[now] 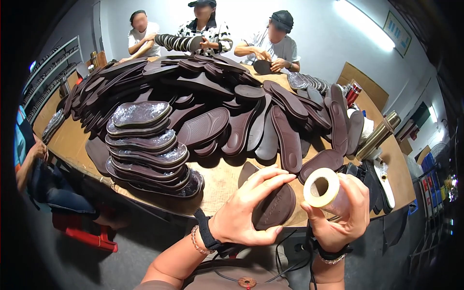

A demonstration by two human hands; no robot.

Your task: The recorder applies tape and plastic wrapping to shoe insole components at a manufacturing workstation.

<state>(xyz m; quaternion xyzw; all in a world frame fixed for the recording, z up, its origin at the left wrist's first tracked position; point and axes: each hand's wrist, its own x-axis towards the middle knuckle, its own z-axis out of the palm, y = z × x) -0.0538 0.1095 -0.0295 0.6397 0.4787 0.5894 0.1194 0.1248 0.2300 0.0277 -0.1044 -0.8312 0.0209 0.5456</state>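
holding a brown sole [274,208] in left hand [244,212], tape roll [323,187] in right hand [340,217].

Matt rubber, glossy film, bare board

The sole [274,207] looks matt brown rubber; the tape roll [325,189] has a pale card core; stacked soles [145,145] wear shiny clear wrap; the table [220,181] is rough pale board.

— Where are we?
— We're in a shoe workshop: dark brown soles [203,92] heap across our wooden worktable [220,181], wrapped ones stack up [145,145], and other workers [270,41] sit handling more.
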